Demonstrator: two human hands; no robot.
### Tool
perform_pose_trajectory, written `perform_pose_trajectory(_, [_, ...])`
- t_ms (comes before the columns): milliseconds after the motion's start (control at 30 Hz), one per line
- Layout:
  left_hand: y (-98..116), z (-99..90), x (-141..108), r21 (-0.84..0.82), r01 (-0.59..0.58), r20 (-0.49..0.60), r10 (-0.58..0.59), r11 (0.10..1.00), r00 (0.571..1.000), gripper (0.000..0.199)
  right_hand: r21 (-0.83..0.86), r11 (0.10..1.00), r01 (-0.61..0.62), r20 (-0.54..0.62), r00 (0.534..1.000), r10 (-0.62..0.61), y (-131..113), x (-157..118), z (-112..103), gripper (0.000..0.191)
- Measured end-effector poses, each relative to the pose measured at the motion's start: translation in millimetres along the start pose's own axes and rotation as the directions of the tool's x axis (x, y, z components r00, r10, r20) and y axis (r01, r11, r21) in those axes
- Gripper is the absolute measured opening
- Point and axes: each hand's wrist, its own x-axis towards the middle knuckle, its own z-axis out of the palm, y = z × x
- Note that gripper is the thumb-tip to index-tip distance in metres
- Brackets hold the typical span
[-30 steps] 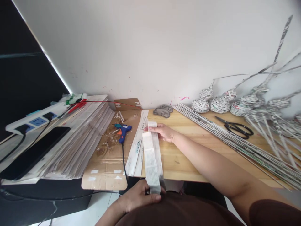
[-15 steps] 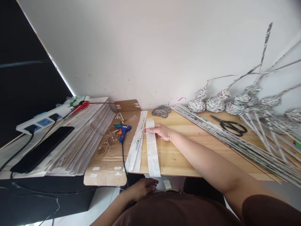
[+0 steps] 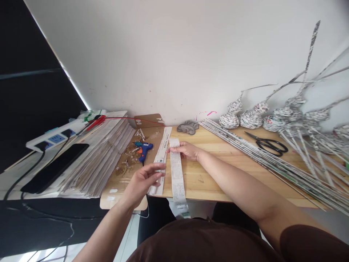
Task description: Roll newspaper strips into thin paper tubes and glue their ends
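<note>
A long, narrow strip of printed newspaper (image 3: 177, 178) lies along the wooden table, its near end hanging past the front edge. My right hand (image 3: 187, 151) pinches it near the far end, thumb on top and fingers underneath. To the left of the strip, my left hand (image 3: 144, 180) hovers over the stacked paper strips (image 3: 163, 145) and the cardboard's edge. Its fingers are loosely curved and apart, with nothing between them. Beyond it, a blue glue gun (image 3: 145, 151) rests on the stained cardboard (image 3: 127, 180).
Rolled newspaper sticks (image 3: 245, 154) run diagonally across the table's right side, beside black-handled scissors (image 3: 268, 143). Woven gourd shapes (image 3: 251, 118) stand along the wall near a grey cloth band (image 3: 188, 127). At left are a tall paper stack (image 3: 100, 156), a phone (image 3: 56, 167) and a power strip (image 3: 56, 138).
My left hand has risen from below the table edge, moving up and left over the stacked strips. My right hand keeps its hold on the newspaper strip.
</note>
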Motion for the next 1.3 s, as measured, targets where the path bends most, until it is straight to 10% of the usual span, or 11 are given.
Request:
perform_pose_trajectory(233, [4.0,4.6,25.6,-0.098,0.026,-0.04,-0.03,0.995,0.999,0.041,0.079,0.992,0.093,-0.112,0.99,-0.084,-11.3,-1.3,1.6,0.027])
perform_pose_trajectory(467, [5.8,35.9,15.0,-0.261,0.094,0.239,-0.03,0.961,0.971,0.054,0.186,0.967,0.173,-0.274,0.954,-0.118,-29.2,-7.0,-0.3,0.021])
perform_pose_trajectory(767, [-13.8,40.4,-3.9,-0.14,0.205,0.348,-0.145,0.969,0.926,0.03,0.346,0.924,0.161,-0.072,0.987,-0.145,-27.4,-5.6,-2.0,0.019])
perform_pose_trajectory(1067, [-8.6,47.5,-28.1,0.271,0.168,0.647,-0.309,0.948,0.697,0.035,0.231,0.972,0.042,0.176,0.981,-0.084,-14.7,-0.9,-1.3,0.026])
perform_pose_trajectory(1167, [7.0,36.3,-20.6,0.301,0.177,0.561,-0.324,0.937,0.762,0.037,0.183,0.982,0.052,0.192,0.977,-0.088,-14.3,-2.4,3.6,0.027])
perform_pose_trajectory(1300, [25.7,14.1,-0.5,0.271,0.113,0.23,-0.178,0.956,0.957,0.046,0.157,0.984,0.079,0.117,0.988,-0.098,-13.2,-2.4,8.1,0.029])
